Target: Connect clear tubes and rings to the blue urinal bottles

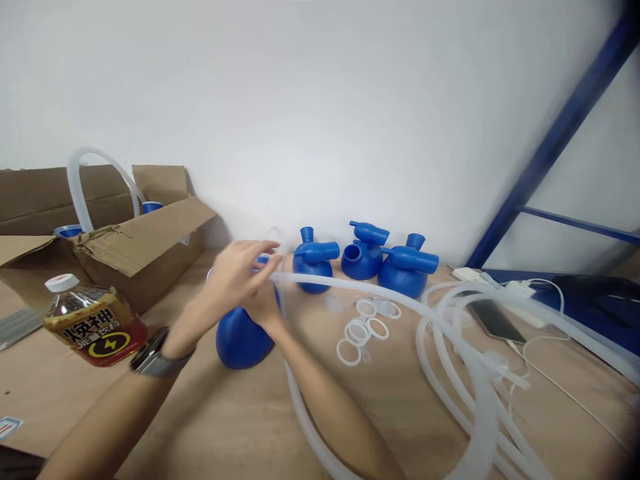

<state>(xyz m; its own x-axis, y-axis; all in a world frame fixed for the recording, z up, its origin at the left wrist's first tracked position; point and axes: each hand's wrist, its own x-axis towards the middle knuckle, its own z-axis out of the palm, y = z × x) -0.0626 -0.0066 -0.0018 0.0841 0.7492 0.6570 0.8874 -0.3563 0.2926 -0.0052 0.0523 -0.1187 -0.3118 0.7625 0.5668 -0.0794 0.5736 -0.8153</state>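
Left hand (239, 273) pinches the tube (350, 288); right hand (264, 305) grips the blue bulb (240, 341). Best to keep the blue bulb still.

Left hand (235, 270) is a blur over the neck of the bulb (243, 341), right hand (265, 307) mostly hidden behind it, neither grip readable, and the tube (350, 287) runs off the picture's bottom edge.

Blue round bulb (243, 340): upright on table, neck at 12 o'clock, gripped by right hand (263, 301). Translucent white tube (350, 287): one end at bulb neck, runs toward 3 o'clock, drops into loose coil at 4 o'clock.
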